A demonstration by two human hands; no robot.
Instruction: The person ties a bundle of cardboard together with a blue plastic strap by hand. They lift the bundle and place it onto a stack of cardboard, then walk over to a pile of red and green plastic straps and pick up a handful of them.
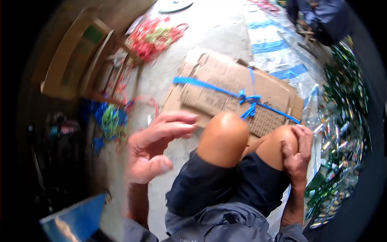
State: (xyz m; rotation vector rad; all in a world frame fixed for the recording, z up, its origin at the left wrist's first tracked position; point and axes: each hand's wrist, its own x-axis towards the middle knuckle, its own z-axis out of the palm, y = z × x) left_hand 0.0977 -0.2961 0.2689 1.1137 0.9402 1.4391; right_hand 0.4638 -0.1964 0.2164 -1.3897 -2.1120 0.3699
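Note:
My left hand (155, 143) is raised beside my left knee, fingers curved and apart from the thumb, with nothing between them. My right hand (297, 151) rests on my right knee, its fingers spread over the kneecap and holding nothing. Just beyond my knees lies a stack of flattened cardboard boxes (217, 82) on the floor. Blue plastic strapping (205, 84) runs across the stack and is knotted near its middle. My knees hide part of the cardboard's near edge.
Green and clear bottles (342, 121) are heaped along the right. A blue-and-white striped sheet (268, 46) covers the floor at the back right, near a seated person (322, 18). Red strapping (151, 38) lies tangled at the back left, by a wooden frame (109, 68).

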